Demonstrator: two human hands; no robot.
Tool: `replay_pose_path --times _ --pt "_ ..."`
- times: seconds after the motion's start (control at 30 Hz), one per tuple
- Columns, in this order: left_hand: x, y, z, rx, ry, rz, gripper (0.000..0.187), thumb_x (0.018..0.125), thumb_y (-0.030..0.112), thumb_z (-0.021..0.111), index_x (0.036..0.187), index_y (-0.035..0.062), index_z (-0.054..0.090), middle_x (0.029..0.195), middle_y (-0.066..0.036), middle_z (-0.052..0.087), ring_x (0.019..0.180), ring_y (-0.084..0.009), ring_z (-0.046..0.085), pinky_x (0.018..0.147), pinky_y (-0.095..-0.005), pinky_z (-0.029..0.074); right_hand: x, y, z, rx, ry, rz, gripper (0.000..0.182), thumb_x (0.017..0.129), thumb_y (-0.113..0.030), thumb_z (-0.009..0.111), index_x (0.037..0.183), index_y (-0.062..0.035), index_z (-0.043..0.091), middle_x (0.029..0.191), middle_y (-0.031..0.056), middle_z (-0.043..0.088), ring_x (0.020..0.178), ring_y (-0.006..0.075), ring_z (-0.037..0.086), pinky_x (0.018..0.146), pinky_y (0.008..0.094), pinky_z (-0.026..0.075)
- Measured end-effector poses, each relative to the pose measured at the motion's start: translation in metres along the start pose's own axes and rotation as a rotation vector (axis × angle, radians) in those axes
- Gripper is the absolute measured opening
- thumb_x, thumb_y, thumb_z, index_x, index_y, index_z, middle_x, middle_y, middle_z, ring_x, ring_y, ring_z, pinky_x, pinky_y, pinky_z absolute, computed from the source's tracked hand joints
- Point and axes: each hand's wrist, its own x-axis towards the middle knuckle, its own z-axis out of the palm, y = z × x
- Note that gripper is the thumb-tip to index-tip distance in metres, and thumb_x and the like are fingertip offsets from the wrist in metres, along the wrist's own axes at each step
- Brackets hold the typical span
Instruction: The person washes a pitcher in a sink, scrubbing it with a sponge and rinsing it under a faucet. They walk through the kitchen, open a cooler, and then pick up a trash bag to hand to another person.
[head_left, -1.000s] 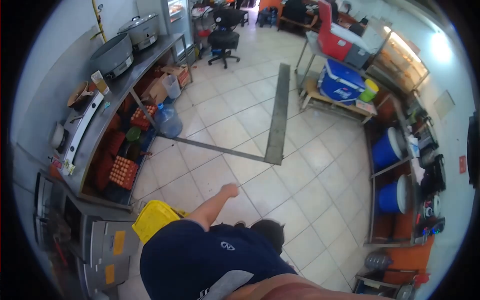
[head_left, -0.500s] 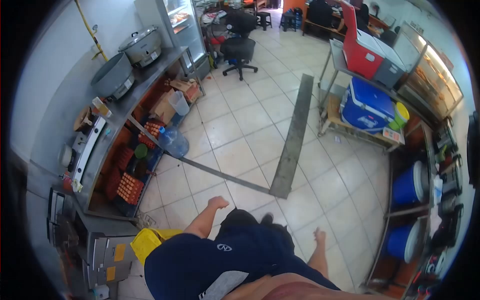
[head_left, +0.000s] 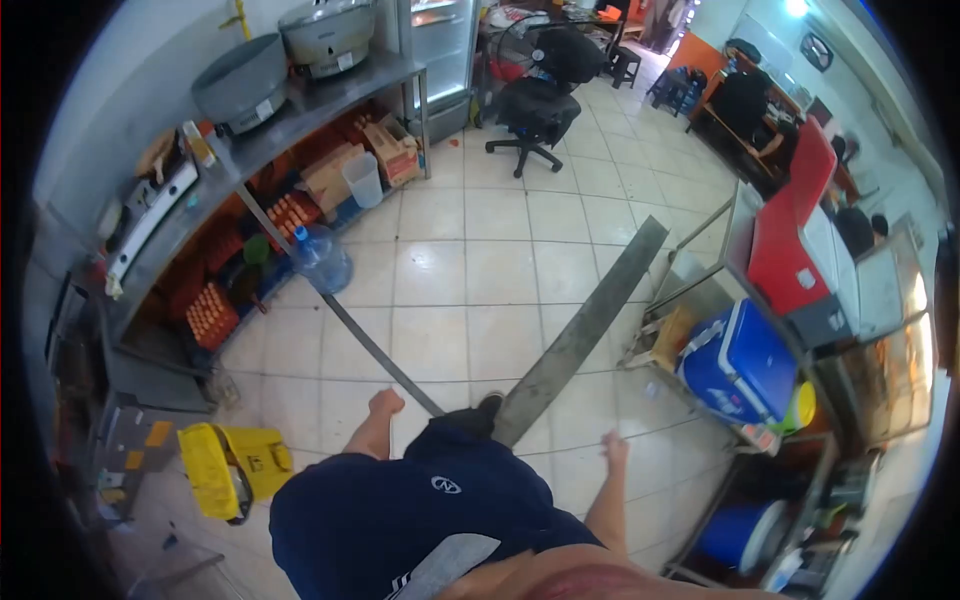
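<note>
My left hand [head_left: 386,402] hangs in front of the dark blue shirt [head_left: 400,510], its fingers curled; whether it holds anything is too small to tell. My right hand [head_left: 614,447] is low at my other side, over the floor tiles, with some fingers apart and nothing in it. A dark shoe [head_left: 490,402] shows beside the near end of a long grey strip [head_left: 585,335] on the floor. A thinner dark strip [head_left: 375,348] runs from the blue water jug [head_left: 322,262] toward my feet.
At left stand a steel counter [head_left: 335,104] with large cookers and a yellow bucket [head_left: 262,462]. Ahead is a black chair [head_left: 530,115]. Right are a red cooler [head_left: 800,250] and a blue cooler [head_left: 735,360]. People sit at the far right.
The view has turned and moved forward. The grey strip is now nearer my feet, and a shoe shows beside it. Both hands stay low at my sides.
</note>
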Motion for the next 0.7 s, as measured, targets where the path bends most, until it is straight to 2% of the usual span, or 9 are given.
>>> replay_pose_path --times 0.07,0.1,0.13,0.3,0.37,0.5,0.63,0.67,0.7 --pt "0.062 0.062 -0.002 0.213 -0.302 0.334 0.024 0.069 0.022 0.054 0.084 0.0080 0.067 0.093 -0.015 0.063 0.089 -0.0287 0.061 0.074 -0.0419 0.048 -0.006 0.014 -0.002 0.240 -0.132 0.132 0.056 0.086 -0.046 0.048 0.101 0.0078 0.052 0.094 0.0203 0.061 0.078 0.0268 0.062 0.058 0.0375 0.053" --pt "0.121 0.081 0.036 -0.066 -0.072 0.366 0.032 0.072 0.030 0.046 0.077 0.0047 0.065 0.082 -0.019 0.063 0.078 -0.0323 0.061 0.072 -0.0431 0.047 -0.006 0.017 -0.007 0.233 -0.152 0.196 0.056 0.086 -0.045 0.048 0.103 0.0084 0.050 0.096 0.0213 0.060 0.079 0.0275 0.062 0.059 0.0376 0.053" --pt "0.096 0.146 -0.017 -0.064 -0.138 0.337 0.017 0.064 0.015 0.052 0.067 0.0070 0.066 0.080 -0.018 0.064 0.080 -0.0297 0.062 0.069 -0.0423 0.048 0.001 0.025 -0.009 0.236 -0.178 0.250 0.057 0.086 -0.045 0.047 0.104 0.0089 0.049 0.098 0.0223 0.060 0.081 0.0282 0.062 0.061 0.0377 0.053" --pt "0.133 0.355 -0.084 0.157 -0.141 0.583 0.023 0.068 0.017 0.049 0.076 0.0021 0.065 0.082 -0.016 0.064 0.079 -0.0305 0.062 0.066 -0.0410 0.048 0.016 0.098 -0.022 0.345 -0.167 0.448 0.066 0.085 -0.049 0.047 0.111 0.0110 0.043 0.103 0.0218 0.058 0.084 0.0335 0.061 0.067 0.0452 0.053" --pt "0.129 0.419 -0.111 -0.144 -0.094 0.736 0.019 0.067 0.012 0.051 0.076 0.0026 0.064 0.080 -0.014 0.065 0.078 -0.0285 0.062 0.066 -0.0394 0.048 0.043 0.083 -0.026 0.310 -0.218 0.494 0.066 0.085 -0.049 0.048 0.111 0.0108 0.044 0.103 0.0216 0.058 0.084 0.0335 0.061 0.067 0.0451 0.053" --pt "0.158 0.486 -0.132 -0.290 -0.159 0.942 0.014 0.065 0.003 0.056 0.076 0.0074 0.064 0.071 -0.011 0.064 0.067 -0.0232 0.062 0.060 -0.0355 0.048 0.125 0.022 -0.039 0.161 -0.369 0.471 0.065 0.085 -0.049 0.048 0.111 0.0105 0.044 0.102 0.0213 0.058 0.084 0.0335 0.061 0.067 0.0449 0.053" --pt "0.240 0.484 -0.108 0.147 -0.116 0.756 0.017 0.069 0.021 0.058 0.077 0.0086 0.066 0.075 -0.014 0.064 0.070 -0.0266 0.061 0.063 -0.0405 0.047 0.246 -0.124 -0.057 -0.276 -0.672 -0.027 0.064 0.085 -0.048 0.048 0.111 0.0101 0.045 0.102 0.0209 0.058 0.084 0.0335 0.061 0.068 0.0447 0.053" --pt "0.324 0.441 -0.033 0.091 -0.101 0.816 0.022 0.070 0.028 0.056 0.075 0.0091 0.066 0.077 -0.016 0.063 0.072 -0.0299 0.061 0.064 -0.0432 0.046 0.278 -0.165 -0.055 -0.249 -0.694 -0.069 0.064 0.085 -0.048 0.048 0.111 0.0101 0.045 0.102 0.0208 0.058 0.084 0.0335 0.061 0.068 0.0446 0.053" --pt "0.305 0.435 -0.064 0.208 -0.103 0.755 0.021 0.069 0.027 0.057 0.076 0.0096 0.067 0.077 -0.016 0.063 0.074 -0.0314 0.060 0.066 -0.0429 0.047 0.335 -0.184 -0.045 0.126 -0.463 0.361 0.058 0.084 -0.046 0.051 0.107 0.0081 0.049 0.099 0.0195 0.059 0.081 0.0310 0.061 0.068 0.0437 0.053"
